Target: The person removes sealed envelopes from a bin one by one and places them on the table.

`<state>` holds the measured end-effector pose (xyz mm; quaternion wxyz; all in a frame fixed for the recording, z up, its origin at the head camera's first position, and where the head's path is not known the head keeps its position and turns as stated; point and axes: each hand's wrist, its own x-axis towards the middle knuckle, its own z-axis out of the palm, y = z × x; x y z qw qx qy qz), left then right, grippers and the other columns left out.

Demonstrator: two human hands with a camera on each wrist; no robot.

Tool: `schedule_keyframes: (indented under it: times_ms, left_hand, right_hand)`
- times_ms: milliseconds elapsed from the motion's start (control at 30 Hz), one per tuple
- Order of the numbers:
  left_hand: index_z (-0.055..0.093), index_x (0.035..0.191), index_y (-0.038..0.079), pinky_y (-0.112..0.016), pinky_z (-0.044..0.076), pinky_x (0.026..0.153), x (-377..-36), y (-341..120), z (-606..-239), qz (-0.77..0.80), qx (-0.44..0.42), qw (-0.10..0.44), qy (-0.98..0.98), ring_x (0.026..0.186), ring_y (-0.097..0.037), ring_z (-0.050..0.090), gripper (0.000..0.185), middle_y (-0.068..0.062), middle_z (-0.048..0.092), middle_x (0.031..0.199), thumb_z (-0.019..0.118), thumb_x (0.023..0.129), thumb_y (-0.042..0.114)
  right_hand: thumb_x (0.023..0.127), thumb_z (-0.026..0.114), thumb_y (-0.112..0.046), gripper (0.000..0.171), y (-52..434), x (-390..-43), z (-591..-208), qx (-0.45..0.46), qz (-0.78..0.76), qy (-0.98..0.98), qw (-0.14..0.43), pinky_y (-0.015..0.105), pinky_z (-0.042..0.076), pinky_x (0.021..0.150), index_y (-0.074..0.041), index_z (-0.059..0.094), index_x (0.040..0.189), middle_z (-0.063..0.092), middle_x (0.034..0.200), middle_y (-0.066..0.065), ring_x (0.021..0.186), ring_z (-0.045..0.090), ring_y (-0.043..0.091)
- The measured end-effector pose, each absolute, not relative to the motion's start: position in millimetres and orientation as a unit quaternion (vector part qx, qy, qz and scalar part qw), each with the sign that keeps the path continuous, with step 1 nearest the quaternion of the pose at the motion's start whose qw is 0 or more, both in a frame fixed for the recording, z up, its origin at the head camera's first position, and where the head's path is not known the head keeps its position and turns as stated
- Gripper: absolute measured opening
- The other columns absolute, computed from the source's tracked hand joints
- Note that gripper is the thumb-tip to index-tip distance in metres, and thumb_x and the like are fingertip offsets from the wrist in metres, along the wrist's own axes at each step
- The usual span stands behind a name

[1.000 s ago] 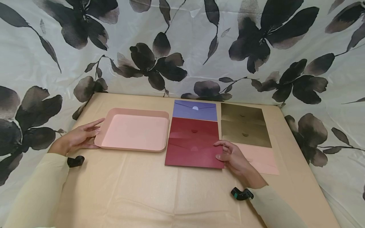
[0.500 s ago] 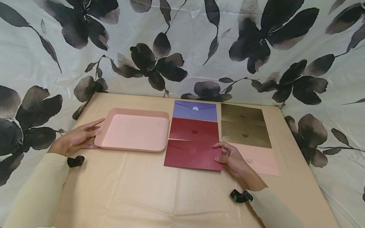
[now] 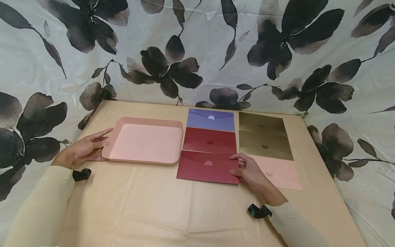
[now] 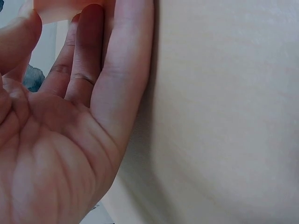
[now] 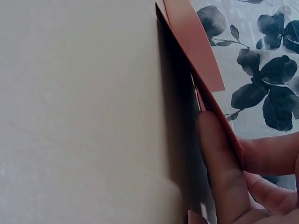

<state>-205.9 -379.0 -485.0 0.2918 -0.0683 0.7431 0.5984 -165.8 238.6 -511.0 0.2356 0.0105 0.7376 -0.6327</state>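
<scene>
We are pinching the near dark-red paper envelope [image 3: 207, 167] with our right hand [image 3: 250, 171], seemingly to lift it, while our relaxed left hand [image 3: 82, 149] is steadying the pink rectangular tray [image 3: 145, 142].

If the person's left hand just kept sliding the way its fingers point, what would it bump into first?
Most likely the pink tray. The left hand lies on the table with straight fingers pointing at the tray's near-left wall, already touching or almost touching it.

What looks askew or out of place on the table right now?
Only the near red envelope: it sits slightly rotated against the tidy columns, its right edge pinched by the right hand. The left hand rests against the pink tray. Nothing spilled or damaged.
</scene>
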Motion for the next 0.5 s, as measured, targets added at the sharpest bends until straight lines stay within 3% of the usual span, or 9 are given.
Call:
schedule_keyframes:
  times_ms: [100, 200, 333, 500]
  left_hand:
    - [0.008, 0.166, 0.043, -0.048, 0.062, 0.093, -205.8, -379.1, -485.0, 0.601, -0.069, 0.293, 0.741, 0.106, -0.004, 0.069, 0.076, 0.032, 0.056, 0.12, 0.055, 0.108, 0.034]
    - [0.007, 0.166, 0.043, -0.048, 0.062, 0.093, -205.7, -379.4, -485.4, 0.604, -0.067, 0.291, 0.739, 0.106, -0.003, 0.068, 0.075, 0.031, 0.055, 0.12, 0.054, 0.108, 0.033]
    - [0.009, 0.166, 0.044, -0.048, 0.063, 0.092, -206.1, -379.5, -486.2, 0.605, -0.068, 0.288, 0.739, 0.105, -0.003, 0.068, 0.075, 0.031, 0.056, 0.12, 0.054, 0.108, 0.032]
    - [0.009, 0.166, 0.044, -0.048, 0.063, 0.092, -206.5, -379.6, -486.8, 0.604, -0.068, 0.288, 0.74, 0.105, -0.003, 0.068, 0.074, 0.03, 0.056, 0.12, 0.054, 0.108, 0.032]
  right_hand:
    - [0.094, 0.063, 0.01, 0.054, 238.2, -166.3, -510.4, 0.013, -0.626, 0.744, 0.232, 0.035, 0.064, 0.071, 0.001, 0.047, 0.144, 0.068, 0.126, 0.028, 0.086, 0.074, 0.02]
    - [0.092, 0.066, 0.01, 0.055, 237.6, -166.7, -510.0, 0.019, -0.618, 0.754, 0.223, 0.035, 0.064, 0.069, 0.001, 0.049, 0.144, 0.075, 0.106, 0.021, 0.086, 0.075, 0.02]
    - [0.09, 0.07, 0.01, 0.056, 236.4, -167.0, -509.9, 0.03, -0.608, 0.765, 0.212, 0.032, 0.062, 0.065, 0.001, 0.052, 0.142, 0.071, 0.08, 0.008, 0.084, 0.074, 0.019]
    - [0.089, 0.071, 0.01, 0.056, 235.1, -166.7, -510.1, 0.037, -0.598, 0.774, 0.206, 0.032, 0.063, 0.064, 0.001, 0.053, 0.141, 0.072, 0.079, 0.008, 0.083, 0.076, 0.02]
